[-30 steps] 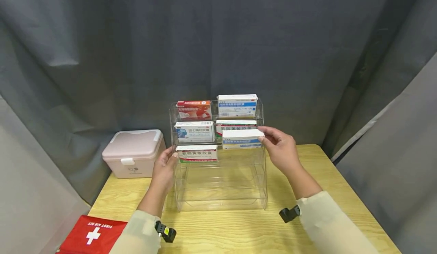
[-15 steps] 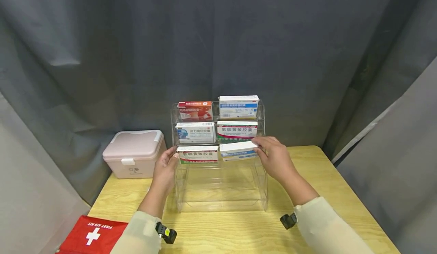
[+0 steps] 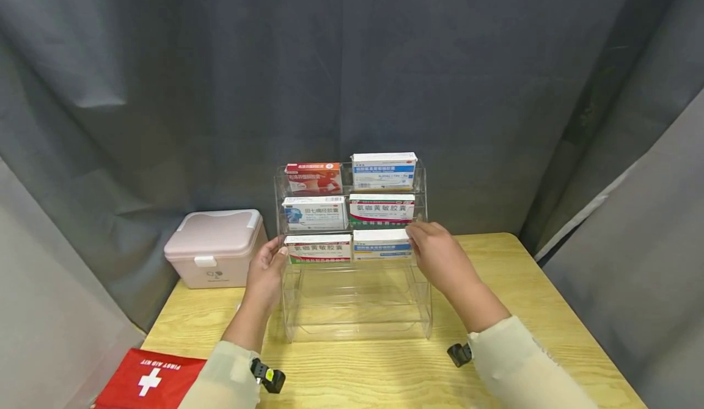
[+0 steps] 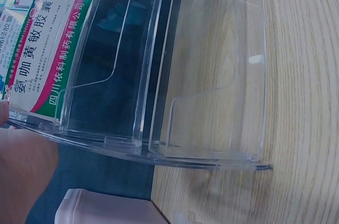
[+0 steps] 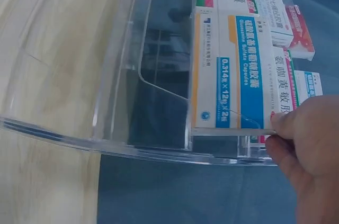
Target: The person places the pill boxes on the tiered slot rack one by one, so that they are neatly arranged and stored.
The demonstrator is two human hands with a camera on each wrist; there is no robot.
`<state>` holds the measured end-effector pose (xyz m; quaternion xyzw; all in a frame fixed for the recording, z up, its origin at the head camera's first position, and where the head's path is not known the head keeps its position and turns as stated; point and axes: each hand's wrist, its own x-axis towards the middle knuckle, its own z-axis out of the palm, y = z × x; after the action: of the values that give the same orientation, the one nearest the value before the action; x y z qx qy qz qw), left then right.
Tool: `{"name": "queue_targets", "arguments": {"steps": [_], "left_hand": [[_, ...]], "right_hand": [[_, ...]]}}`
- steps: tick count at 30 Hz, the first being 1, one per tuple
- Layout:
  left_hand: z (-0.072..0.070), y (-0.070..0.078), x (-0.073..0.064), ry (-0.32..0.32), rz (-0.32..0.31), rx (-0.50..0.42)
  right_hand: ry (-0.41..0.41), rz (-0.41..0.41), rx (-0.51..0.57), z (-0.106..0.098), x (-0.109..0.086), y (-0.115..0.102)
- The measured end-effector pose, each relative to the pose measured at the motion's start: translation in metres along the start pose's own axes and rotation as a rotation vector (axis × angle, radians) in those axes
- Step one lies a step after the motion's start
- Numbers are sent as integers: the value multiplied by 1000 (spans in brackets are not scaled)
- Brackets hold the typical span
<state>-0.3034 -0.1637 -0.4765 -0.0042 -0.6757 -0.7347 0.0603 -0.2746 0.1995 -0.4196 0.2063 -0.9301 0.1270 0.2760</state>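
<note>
A transparent plastic display rack (image 3: 357, 314) with stepped tiers stands on the table. My right hand (image 3: 442, 256) pinches the upper right corner of a white, blue and yellow medicine box (image 3: 379, 247), which sits level in the third tier. In the right wrist view, the thumb and fingers are at the end of this box (image 5: 228, 75). At the rack's left side wall, my left hand (image 3: 266, 271) grips the edge, thumb in front. Right beside that thumb is a white, red and green medicine box (image 3: 319, 250), seen large in the left wrist view (image 4: 50, 52).
Higher tiers hold a red box (image 3: 313, 178), a blue-white box (image 3: 384, 172), a white box with a blue picture (image 3: 315, 214) and a red-green box (image 3: 382, 209). A pink lidded case (image 3: 214, 247) stands left. A red first aid pouch (image 3: 151, 378) lies at front left.
My right hand has moved down and slightly left with the blue and yellow medicine box, which went from in front of the second tier, through a tilt, to level in the third. The left hand stayed put.
</note>
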Motion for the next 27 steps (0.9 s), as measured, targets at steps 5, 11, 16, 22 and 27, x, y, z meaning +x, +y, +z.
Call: {"name": "queue_targets", "arguments": {"steps": [5,11,16,22,27], "left_hand": [[1,0,-2,-8,1,-7],[1,1,-1,-16,-4,-3],[1,1,-2,-29,3,44],[-4,-6,-3,-22,-13,79],[-20,-8,-2,-41,-19,117]], "right_hand": [[72,8,-2,5,-6,1],[100,18,-3,6,-10,2],[155,46,34,4,-18,5],[287,119,144,6,-34,19],[287,207,145,11,-49,38]]}}
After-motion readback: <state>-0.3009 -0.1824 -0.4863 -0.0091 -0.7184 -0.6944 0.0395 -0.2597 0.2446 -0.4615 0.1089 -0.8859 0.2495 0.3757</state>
